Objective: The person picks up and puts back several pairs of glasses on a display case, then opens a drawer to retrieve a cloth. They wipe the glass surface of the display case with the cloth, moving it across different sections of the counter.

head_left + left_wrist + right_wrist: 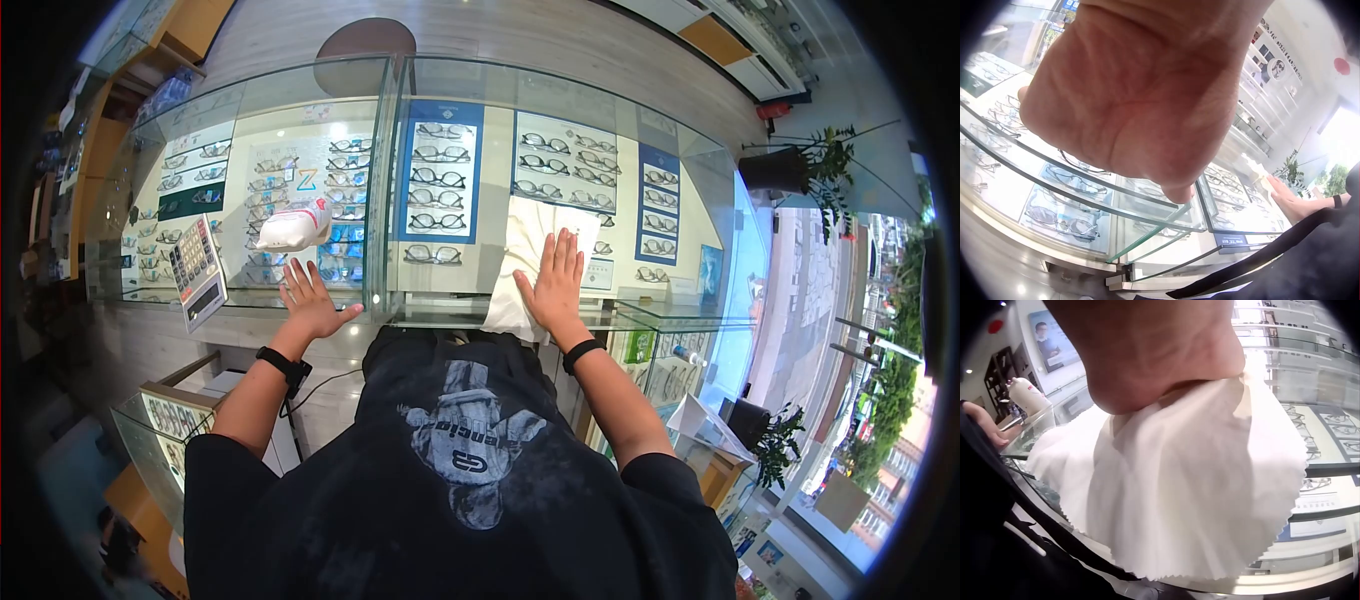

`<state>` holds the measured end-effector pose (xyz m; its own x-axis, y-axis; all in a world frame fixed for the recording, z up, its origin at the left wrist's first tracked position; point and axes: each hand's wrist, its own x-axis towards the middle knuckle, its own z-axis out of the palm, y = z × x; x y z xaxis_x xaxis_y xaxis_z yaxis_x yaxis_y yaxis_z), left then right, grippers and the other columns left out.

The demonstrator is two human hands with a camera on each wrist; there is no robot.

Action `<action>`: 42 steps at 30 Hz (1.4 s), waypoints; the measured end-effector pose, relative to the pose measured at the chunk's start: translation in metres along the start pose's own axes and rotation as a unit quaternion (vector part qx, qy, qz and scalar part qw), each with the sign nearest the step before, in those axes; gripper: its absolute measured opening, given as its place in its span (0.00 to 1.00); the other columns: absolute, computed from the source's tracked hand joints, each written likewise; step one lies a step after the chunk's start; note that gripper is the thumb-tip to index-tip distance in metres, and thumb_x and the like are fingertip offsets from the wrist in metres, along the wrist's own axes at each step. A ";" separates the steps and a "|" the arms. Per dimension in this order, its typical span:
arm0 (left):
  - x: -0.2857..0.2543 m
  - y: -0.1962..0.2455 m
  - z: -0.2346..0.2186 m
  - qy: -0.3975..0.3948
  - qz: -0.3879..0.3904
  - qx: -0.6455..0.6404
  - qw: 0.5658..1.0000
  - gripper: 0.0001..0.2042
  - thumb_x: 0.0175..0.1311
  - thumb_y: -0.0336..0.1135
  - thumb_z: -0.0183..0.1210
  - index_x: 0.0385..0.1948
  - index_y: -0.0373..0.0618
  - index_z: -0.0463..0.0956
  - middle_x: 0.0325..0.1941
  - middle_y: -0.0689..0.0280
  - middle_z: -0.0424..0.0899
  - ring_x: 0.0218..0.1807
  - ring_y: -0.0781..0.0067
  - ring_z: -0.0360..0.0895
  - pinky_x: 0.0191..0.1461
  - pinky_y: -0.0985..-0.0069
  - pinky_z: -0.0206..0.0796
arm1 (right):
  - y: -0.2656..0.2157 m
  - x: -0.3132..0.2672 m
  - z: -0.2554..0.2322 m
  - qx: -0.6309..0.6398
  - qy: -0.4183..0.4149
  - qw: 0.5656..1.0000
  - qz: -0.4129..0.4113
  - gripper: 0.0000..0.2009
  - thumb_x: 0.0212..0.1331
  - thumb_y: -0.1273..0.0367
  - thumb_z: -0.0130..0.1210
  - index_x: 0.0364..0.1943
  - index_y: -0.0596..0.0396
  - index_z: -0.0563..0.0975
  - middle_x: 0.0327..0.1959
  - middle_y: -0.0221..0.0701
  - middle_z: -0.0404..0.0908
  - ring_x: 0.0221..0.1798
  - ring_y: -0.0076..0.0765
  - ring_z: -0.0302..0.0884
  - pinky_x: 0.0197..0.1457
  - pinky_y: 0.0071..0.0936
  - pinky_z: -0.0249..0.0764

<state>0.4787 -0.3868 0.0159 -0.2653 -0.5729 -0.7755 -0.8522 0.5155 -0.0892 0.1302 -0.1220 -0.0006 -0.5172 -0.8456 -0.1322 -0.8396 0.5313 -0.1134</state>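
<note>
A cream-white cloth (531, 262) with zigzag-cut edges lies over the front part of a glass display case (447, 302). My right hand (556, 285) rests flat on it, fingers straight and thumb out to the side. In the right wrist view the cloth (1179, 500) drapes down past the heel of that hand. My left hand (312, 303) is spread at the front edge of the left case, holding nothing. Just beyond its fingertips is a white figurine (296, 226) with red marks. To its left lies a calculator (198, 272).
Rows of eyeglasses (438, 178) sit on boards under the glass. A brown round stool (365, 55) stands behind the case. Potted plants (828, 170) are at the right. A glass panel edge (386, 190) divides the two cases.
</note>
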 end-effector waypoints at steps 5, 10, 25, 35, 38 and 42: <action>-0.001 0.004 -0.006 -0.017 -0.005 0.002 1.000 0.70 0.55 0.84 0.48 0.73 0.22 0.23 0.78 0.28 0.15 0.79 0.27 0.08 0.78 0.34 0.16 | 0.006 0.018 -0.001 0.027 -0.004 0.999 -0.023 0.48 0.69 0.44 0.48 0.77 0.72 0.45 0.81 0.59 0.38 0.85 0.63 0.30 0.84 0.54 0.32; -0.001 0.003 -0.006 -0.022 -0.002 0.000 1.000 0.70 0.55 0.84 0.48 0.73 0.21 0.24 0.77 0.26 0.15 0.79 0.27 0.08 0.78 0.35 0.15 | 0.013 0.042 0.001 -0.005 -0.004 0.999 -0.032 0.49 0.69 0.42 0.48 0.76 0.72 0.46 0.81 0.59 0.38 0.85 0.62 0.31 0.84 0.53 0.33; 0.000 0.004 -0.007 -0.041 0.000 -0.017 0.999 0.71 0.55 0.83 0.49 0.72 0.19 0.23 0.77 0.26 0.14 0.78 0.26 0.06 0.76 0.31 0.14 | 0.025 0.130 -0.001 0.000 0.020 0.999 -0.040 0.48 0.71 0.42 0.44 0.76 0.72 0.46 0.81 0.61 0.38 0.84 0.64 0.32 0.84 0.53 0.33; 0.000 0.003 -0.007 -0.041 0.005 -0.017 0.999 0.70 0.55 0.83 0.50 0.72 0.19 0.23 0.77 0.25 0.15 0.78 0.25 0.07 0.76 0.31 0.14 | 0.029 0.192 0.001 0.015 0.027 0.999 -0.007 0.46 0.72 0.42 0.41 0.77 0.70 0.45 0.82 0.58 0.35 0.85 0.63 0.28 0.84 0.51 0.30; 0.000 0.004 -0.007 -0.041 -0.002 -0.021 0.999 0.70 0.55 0.82 0.51 0.72 0.19 0.24 0.77 0.25 0.15 0.78 0.24 0.08 0.76 0.30 0.15 | 0.029 0.204 -0.003 0.009 0.003 1.000 0.000 0.46 0.73 0.42 0.40 0.77 0.69 0.45 0.82 0.58 0.35 0.85 0.62 0.28 0.84 0.51 0.29; -0.003 0.001 -0.008 -0.042 0.004 -0.041 0.998 0.69 0.56 0.82 0.51 0.73 0.22 0.23 0.77 0.28 0.13 0.78 0.29 0.04 0.76 0.32 0.10 | 0.030 0.213 0.001 0.007 0.008 1.000 0.012 0.44 0.74 0.43 0.37 0.78 0.68 0.43 0.82 0.57 0.34 0.85 0.61 0.27 0.85 0.50 0.30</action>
<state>0.4750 -0.3896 0.0234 -0.2366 -0.5122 -0.8256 -0.8852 0.4640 -0.0342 -0.0052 -0.2862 -0.0330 -0.5393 -0.8336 -0.1196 -0.8250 0.5514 -0.1238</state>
